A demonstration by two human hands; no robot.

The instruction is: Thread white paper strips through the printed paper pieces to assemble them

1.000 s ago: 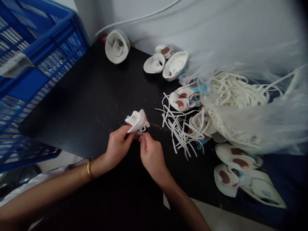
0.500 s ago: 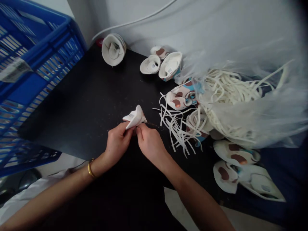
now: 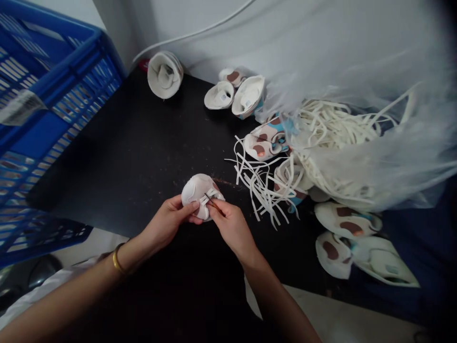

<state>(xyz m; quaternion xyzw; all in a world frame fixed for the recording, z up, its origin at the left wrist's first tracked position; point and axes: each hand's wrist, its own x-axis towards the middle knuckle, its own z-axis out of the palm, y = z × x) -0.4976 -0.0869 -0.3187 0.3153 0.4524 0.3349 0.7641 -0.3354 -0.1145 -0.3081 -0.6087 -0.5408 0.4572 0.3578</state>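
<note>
A small white shoe upper (image 3: 198,188) with a brown patch is held over the black table, its lacing side facing up. My left hand (image 3: 174,213) is closed on its near left edge, thumb on top and fingers beneath. My right hand (image 3: 230,224) is closed on a pair of thin dark tweezers (image 3: 213,204), their slim points over the white straps at the upper's opening. The right fingers also touch the upper's right side. The fingers' undersides are hidden.
Loose white laces (image 3: 264,190) lie right of my hands, beside a clear plastic bag (image 3: 403,162) full of laces. More shoe uppers (image 3: 348,221) lie at right and back (image 3: 249,95). Nested uppers (image 3: 164,76) stand at back left. A blue crate (image 3: 82,90) stands left.
The upper has turned from its side to show its lacing face, and sits slightly lower. The tweezers now show in my right hand; my left thumb presses on top.
</note>
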